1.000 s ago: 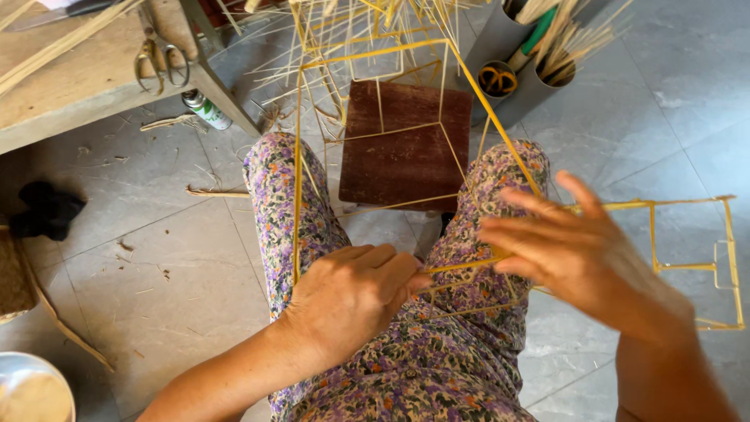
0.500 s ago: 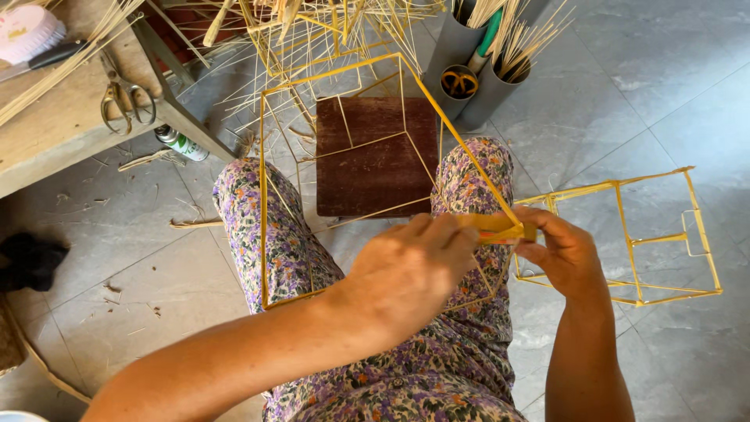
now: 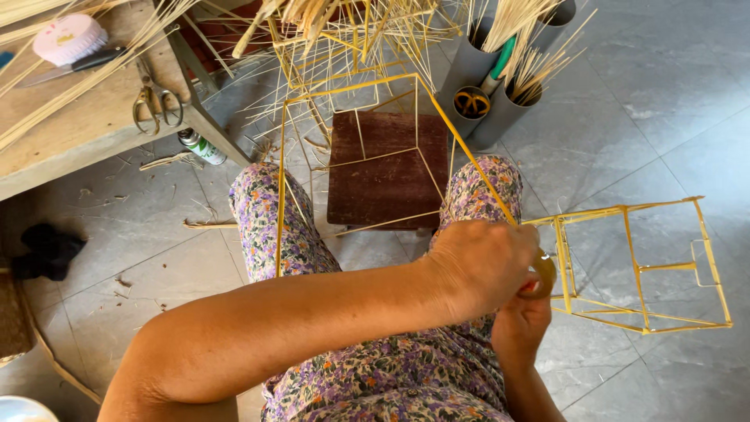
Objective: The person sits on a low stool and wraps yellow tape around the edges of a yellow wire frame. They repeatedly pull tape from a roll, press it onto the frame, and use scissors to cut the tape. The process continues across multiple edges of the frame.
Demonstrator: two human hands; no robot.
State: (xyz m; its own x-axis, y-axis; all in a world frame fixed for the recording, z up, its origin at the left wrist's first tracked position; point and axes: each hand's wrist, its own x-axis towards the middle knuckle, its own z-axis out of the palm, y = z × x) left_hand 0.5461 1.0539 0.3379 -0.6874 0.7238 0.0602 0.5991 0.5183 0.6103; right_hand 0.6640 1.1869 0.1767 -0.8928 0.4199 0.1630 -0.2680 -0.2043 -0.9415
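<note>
Here, closest to the camera, the left hand (image 3: 476, 270) crosses over the lap in floral trousers (image 3: 375, 367) and closes its fingers on a corner of the yellow bamboo-stick frame (image 3: 351, 148). The right hand (image 3: 522, 320) sits just beneath it, mostly hidden; it seems pinched on the same joint, where a roll of yellow tape (image 3: 544, 270) shows at the fingertips. The frame rises from the knees, its long sticks slanting over the dark wooden stool (image 3: 383, 176) that stands between the feet.

To the right, a second yellow frame (image 3: 641, 266), box-shaped, lies on the grey tiled floor (image 3: 664, 117), touching the tape side of the hands; beyond it the tiles are open toward the right edge.

To the left, a small green spray can (image 3: 201, 146) with a white band lies on its side just under the edge of the wooden workbench (image 3: 78, 125). On the bench lie scissors (image 3: 155, 105), a knife (image 3: 70, 66) and a round pink tin (image 3: 70, 37). A black cloth (image 3: 47, 250) lies at the left edge.

Farthest off, grey tubes (image 3: 500, 109) hold bundles of bamboo sticks (image 3: 516, 23); one holds orange-handled scissors (image 3: 471, 101).
</note>
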